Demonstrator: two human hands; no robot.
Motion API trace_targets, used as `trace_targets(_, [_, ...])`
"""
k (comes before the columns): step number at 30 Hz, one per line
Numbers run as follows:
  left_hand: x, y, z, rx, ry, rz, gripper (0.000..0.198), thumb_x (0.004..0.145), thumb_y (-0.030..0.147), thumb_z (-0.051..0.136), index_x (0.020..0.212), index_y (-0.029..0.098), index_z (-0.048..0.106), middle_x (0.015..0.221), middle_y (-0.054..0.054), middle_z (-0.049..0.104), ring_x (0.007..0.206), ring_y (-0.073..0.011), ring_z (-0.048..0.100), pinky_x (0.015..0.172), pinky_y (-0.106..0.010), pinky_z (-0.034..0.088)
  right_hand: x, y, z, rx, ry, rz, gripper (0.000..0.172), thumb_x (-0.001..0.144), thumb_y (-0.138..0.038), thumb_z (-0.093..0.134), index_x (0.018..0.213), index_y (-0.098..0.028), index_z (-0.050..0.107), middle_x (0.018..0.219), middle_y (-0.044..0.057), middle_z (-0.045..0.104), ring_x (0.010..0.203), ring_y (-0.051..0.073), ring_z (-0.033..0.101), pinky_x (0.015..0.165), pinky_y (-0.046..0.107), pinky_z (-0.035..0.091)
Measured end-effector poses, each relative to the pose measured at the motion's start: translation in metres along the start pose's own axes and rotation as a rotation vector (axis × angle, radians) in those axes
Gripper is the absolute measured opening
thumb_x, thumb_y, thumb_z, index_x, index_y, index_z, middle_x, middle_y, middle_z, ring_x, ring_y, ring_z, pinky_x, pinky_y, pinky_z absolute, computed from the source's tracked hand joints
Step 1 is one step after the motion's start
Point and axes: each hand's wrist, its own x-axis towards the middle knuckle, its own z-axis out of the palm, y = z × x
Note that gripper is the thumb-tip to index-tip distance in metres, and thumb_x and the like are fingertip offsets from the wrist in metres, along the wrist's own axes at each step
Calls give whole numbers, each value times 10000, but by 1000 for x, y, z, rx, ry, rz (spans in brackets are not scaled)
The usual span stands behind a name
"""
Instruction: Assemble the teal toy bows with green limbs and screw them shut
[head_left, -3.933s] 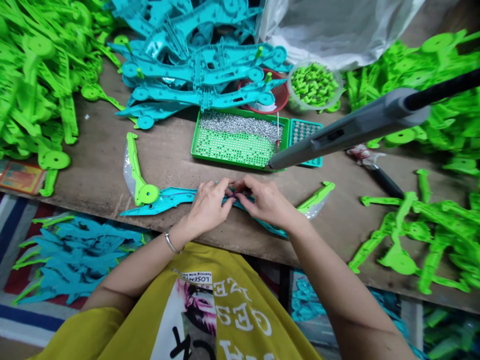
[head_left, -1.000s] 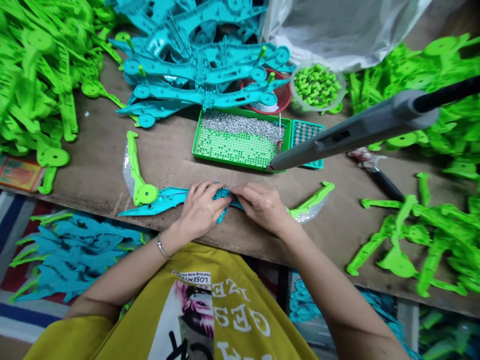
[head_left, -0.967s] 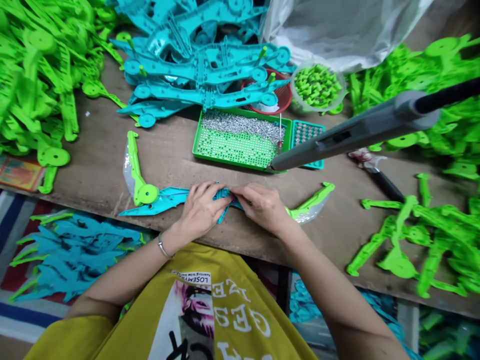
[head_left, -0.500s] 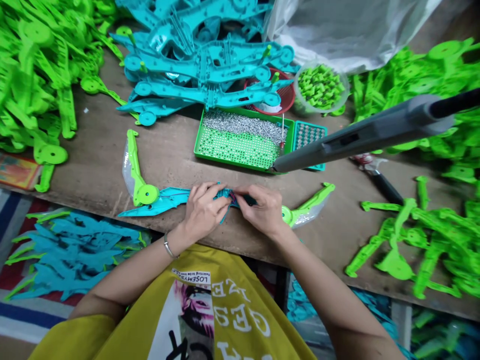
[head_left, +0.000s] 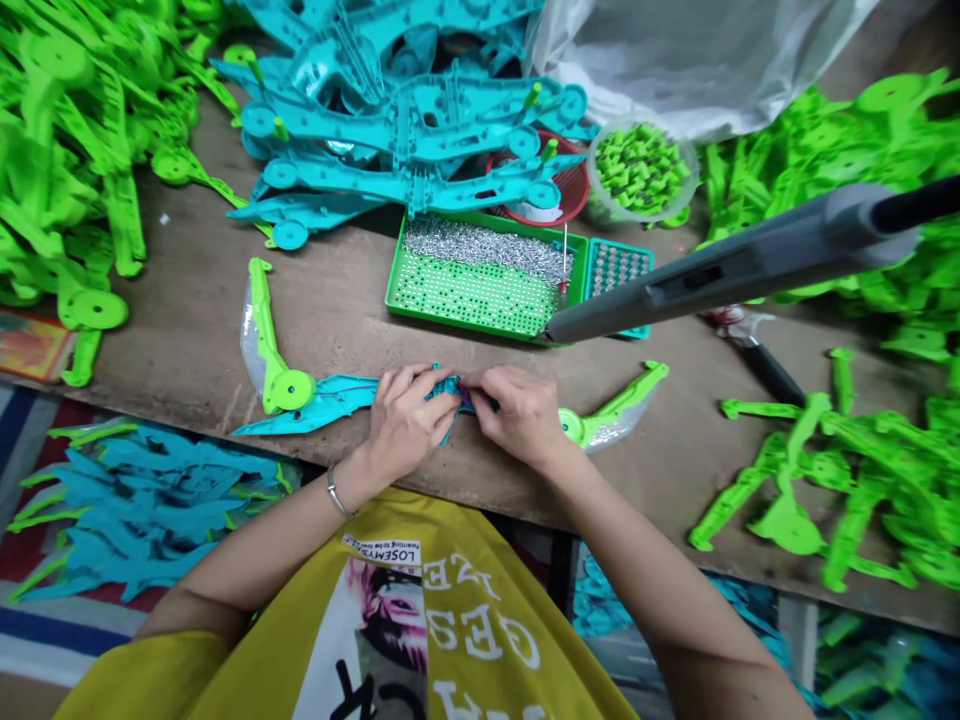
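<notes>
A teal toy bow body (head_left: 330,398) lies along the front edge of the wooden bench, with a green limb (head_left: 264,330) at its left end and another green limb (head_left: 615,405) at its right. My left hand (head_left: 405,420) and my right hand (head_left: 520,415) meet over the middle of the bow. Both have their fingers curled and pinched on the teal centre section (head_left: 450,392). A thin reddish thread seems to run between the fingertips, too small to be sure.
A green tray of small metal screws (head_left: 480,275) sits just behind my hands, a grey hanging screwdriver (head_left: 720,275) over it. Teal frames (head_left: 405,140) pile at the back. Green parts heap at the left (head_left: 67,150) and right (head_left: 847,470). A tub of green pegs (head_left: 639,170) stands by a red dish.
My hands have stayed on the middle of the bow, fingers shifting slightly. The right end of the bow has slid out from under my right hand, so its green hub shows.
</notes>
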Motion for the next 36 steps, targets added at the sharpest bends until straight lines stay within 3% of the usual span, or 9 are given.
trace_targets(4, [2, 0, -1, 8, -27, -11, 133, 896, 262, 622, 850, 267, 746, 1249, -23, 687, 1130, -242, 576, 895, -415, 442, 7, -6, -13, -143, -185, -39, 194, 833, -103, 515, 902, -215, 658, 762, 52, 715, 739, 196, 646, 659, 288, 437])
trace_targets(6, [3, 1, -3, 14, -36, -23, 127, 892, 254, 627, 843, 267, 744, 1238, -24, 690, 1109, -238, 581, 876, -411, 446, 10, -6, -19, -44, -237, 3, 256, 809, -75, 509, 975, -216, 644, 852, 59, 734, 788, 200, 665, 691, 290, 457])
trace_targets(8, [4, 2, -4, 19, -40, -26, 124, 894, 250, 625, 871, 275, 744, 1232, -23, 691, 1107, -238, 578, 869, -409, 446, 10, -2, -23, 190, -226, 98, 320, 802, -70, 510, 1068, -219, 606, 959, 53, 741, 854, 198, 686, 748, 298, 493])
trace_targets(11, [5, 3, -5, 26, -50, -17, 123, 895, 245, 625, 889, 277, 744, 1240, -22, 689, 1105, -241, 577, 861, -409, 447, 6, 4, -26, 466, -141, 262, 233, 814, -192, 618, 1043, -208, 581, 981, 48, 720, 872, 193, 682, 786, 318, 518])
trace_targets(15, [5, 4, -6, 38, -36, -11, 110, 886, 234, 636, 861, 267, 738, 1224, -21, 699, 1068, -244, 592, 843, -410, 452, 2, 4, -21, 428, -109, 351, 236, 765, -328, 737, 894, -196, 592, 870, 38, 680, 795, 192, 631, 727, 328, 486])
trace_targets(24, [5, 7, -4, -2, -18, -45, 102, 911, 242, 603, 902, 232, 704, 1200, -44, 709, 1095, -232, 609, 904, -407, 451, 13, 3, -6, 472, -130, 499, 195, 708, -203, 710, 839, -198, 565, 779, 3, 647, 708, 155, 591, 667, 294, 455])
trace_targets(30, [1, -1, -6, 26, -21, 92, 176, 915, 207, 580, 977, 259, 737, 1263, -32, 688, 1173, -249, 584, 981, -434, 448, 25, 18, 3, 593, -226, 600, 340, 578, -172, 774, 802, -209, 521, 661, -46, 583, 596, 126, 543, 547, 256, 429])
trace_targets(36, [-4, -9, -11, 82, -93, 261, 266, 932, 223, 549, 1157, 222, 690, 1355, -66, 630, 1243, -287, 561, 1094, -516, 378, 27, 26, 4, 661, -268, 603, 346, 557, -162, 792, 801, -204, 550, 631, -52, 580, 554, 111, 538, 494, 241, 424])
